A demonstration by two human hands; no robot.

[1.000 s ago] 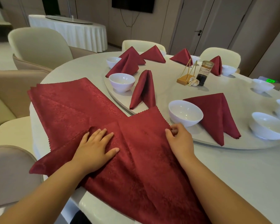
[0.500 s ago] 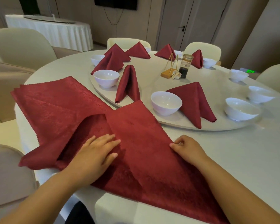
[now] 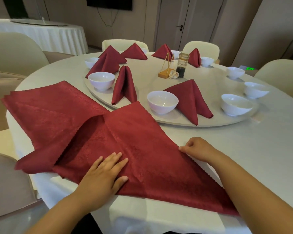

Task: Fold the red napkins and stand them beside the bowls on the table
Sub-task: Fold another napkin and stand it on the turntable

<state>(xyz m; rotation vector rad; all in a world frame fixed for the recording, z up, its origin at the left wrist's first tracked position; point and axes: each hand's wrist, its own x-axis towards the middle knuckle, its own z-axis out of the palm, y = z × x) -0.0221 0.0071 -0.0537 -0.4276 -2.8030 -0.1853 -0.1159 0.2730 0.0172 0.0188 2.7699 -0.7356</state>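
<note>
**A:** What has been moved since a second ago?

**B:** The right hand (image 3: 198, 149) has been brought back from the far corner by the bowl to the right edge of the large red patterned cloth napkin (image 3: 142, 149). The left hand (image 3: 105, 173) has been drawn closer to the table's near edge.

**A:** How are the fingers held?

**B:** The left hand is laid flat on the napkin, fingers straight and slightly spread, with nothing grasped. The right fingers are curled, and the napkin's scalloped edge is pinched at thumb and forefinger.

**A:** Where is the napkin found?

**B:** It is spread on the round white-clothed table (image 3: 243, 157), with its near edge hung over the side. Its far corner is laid over the rim of the pale round turntable (image 3: 210, 122). A stack of flat red napkins (image 3: 46, 105) is touched on its left.

**A:** And the containers?

**B:** A round white ceramic bowl (image 3: 162, 102) is set on the turntable just past that corner, and only its plain white inside is seen. A folded red napkin (image 3: 191, 100) is stood just beside it on the right. A second white bowl (image 3: 101, 80) is placed further left, with a tall narrow folded napkin (image 3: 124, 85) beside it. A third white bowl (image 3: 235, 104) is set near the right rim. The clear glass jar (image 3: 182, 66) at the centre is filled with something dark in its lower part.
</note>
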